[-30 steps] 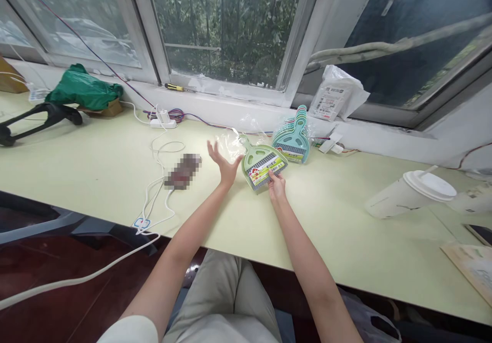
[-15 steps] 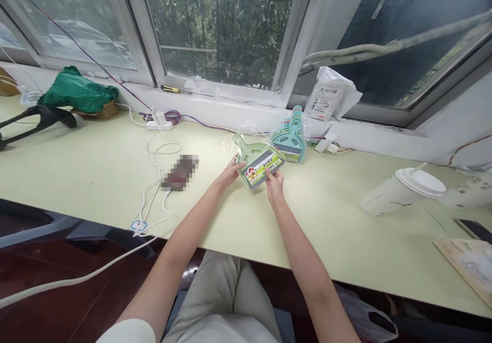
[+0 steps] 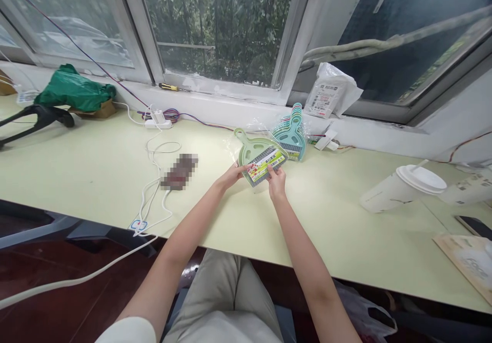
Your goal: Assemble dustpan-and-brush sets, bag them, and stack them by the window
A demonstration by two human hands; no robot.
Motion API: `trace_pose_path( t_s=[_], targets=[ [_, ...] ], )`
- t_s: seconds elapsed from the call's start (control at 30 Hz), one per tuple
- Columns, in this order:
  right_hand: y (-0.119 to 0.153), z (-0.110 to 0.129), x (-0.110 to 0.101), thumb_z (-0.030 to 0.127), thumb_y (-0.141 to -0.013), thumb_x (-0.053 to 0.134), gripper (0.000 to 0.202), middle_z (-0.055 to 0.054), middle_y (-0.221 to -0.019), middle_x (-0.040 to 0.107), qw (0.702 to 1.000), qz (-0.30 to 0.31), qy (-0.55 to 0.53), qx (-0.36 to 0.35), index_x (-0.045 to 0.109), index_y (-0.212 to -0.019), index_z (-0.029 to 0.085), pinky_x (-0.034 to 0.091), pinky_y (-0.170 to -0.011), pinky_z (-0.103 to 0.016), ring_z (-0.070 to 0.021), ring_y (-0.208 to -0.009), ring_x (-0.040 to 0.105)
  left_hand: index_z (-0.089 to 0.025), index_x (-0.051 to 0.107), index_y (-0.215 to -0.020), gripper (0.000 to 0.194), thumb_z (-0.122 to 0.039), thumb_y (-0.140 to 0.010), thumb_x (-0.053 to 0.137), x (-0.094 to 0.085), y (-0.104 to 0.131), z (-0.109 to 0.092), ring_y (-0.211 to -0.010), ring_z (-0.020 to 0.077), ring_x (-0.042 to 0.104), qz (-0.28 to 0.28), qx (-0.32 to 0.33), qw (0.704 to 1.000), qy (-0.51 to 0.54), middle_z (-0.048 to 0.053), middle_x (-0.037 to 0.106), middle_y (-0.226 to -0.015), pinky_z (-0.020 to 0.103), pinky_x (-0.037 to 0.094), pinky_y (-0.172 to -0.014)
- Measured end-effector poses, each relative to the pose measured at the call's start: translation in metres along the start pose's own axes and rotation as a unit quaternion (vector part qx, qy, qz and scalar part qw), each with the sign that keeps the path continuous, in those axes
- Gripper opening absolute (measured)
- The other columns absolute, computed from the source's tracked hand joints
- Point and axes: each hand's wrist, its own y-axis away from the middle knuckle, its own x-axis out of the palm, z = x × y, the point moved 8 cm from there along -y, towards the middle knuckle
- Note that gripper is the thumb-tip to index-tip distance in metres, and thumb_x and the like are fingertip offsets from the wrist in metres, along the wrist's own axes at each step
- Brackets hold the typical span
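Note:
Both my hands hold a light green dustpan and brush set (image 3: pixel 253 150) in a clear plastic wrapper. Its handle points up and to the left, and a printed label crosses the dark bristles. My left hand (image 3: pixel 231 176) grips the lower left edge, thumb on the front. With the thumb over the label, my right hand (image 3: pixel 277 183) pinches the lower right edge; the fingers behind are hidden. Just behind, a row of similar sets in wrappers, a blue dustpan (image 3: pixel 295 134) foremost, stands against the wall under the window.
A lidded paper cup (image 3: pixel 402 189) stands at the right, near a phone (image 3: pixel 474 226) and a paper packet (image 3: pixel 467 263). White cables run from a power strip (image 3: pixel 158 123) past a blurred-out object (image 3: pixel 179 172). A green bag (image 3: pixel 79 91) lies at back left.
The green dustpan set has turned slightly in my hands. My left hand has shifted lower along its edge, with the thumb now at the label's left end.

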Motion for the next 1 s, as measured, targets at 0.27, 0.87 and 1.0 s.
trace_pose_path(
  t_s=[0.27, 0.87, 1.0],
  targets=[
    [0.001, 0.006, -0.005, 0.035, -0.067, 0.073, 0.038, -0.008, -0.104, 0.068, 0.998, -0.043, -0.027, -0.035, 0.055, -0.095, 0.018, 0.056, -0.081, -0.033, -0.0183, -0.094, 0.066, -0.019, 0.058, -0.118, 0.055, -0.032, -0.068, 0.076, 0.027, -0.003, 0.02, -0.113, 0.0281, 0.058, 0.026, -0.012, 0.999, 0.014, 0.011, 0.06, -0.126, 0.045, 0.047, -0.095],
    [-0.009, -0.012, -0.005, 0.033, -0.068, 0.076, 0.033, -0.005, -0.092, 0.071, 0.999, 0.005, 0.006, 0.045, 0.059, -0.092, 0.018, 0.057, -0.081, -0.033, -0.0177, -0.09, 0.068, -0.014, 0.06, -0.107, 0.049, -0.037, -0.066, 0.075, -0.009, -0.011, 0.027, -0.092, 0.0239, 0.065, -0.09, -0.013, 0.994, -0.052, 0.009, 0.069, -0.101, 0.038, 0.05, -0.083],
    [-0.016, -0.004, -0.016, 0.036, -0.069, 0.076, 0.028, -0.008, -0.079, 0.071, 0.976, 0.098, 0.167, 0.101, 0.065, -0.084, 0.015, 0.056, -0.083, -0.043, -0.0229, -0.083, 0.069, -0.014, 0.059, -0.107, 0.048, -0.024, -0.062, 0.073, -0.042, -0.013, 0.019, -0.092, 0.0253, 0.065, -0.141, -0.005, 0.99, 0.003, 0.01, 0.069, -0.104, 0.042, 0.052, -0.085]
  ],
)
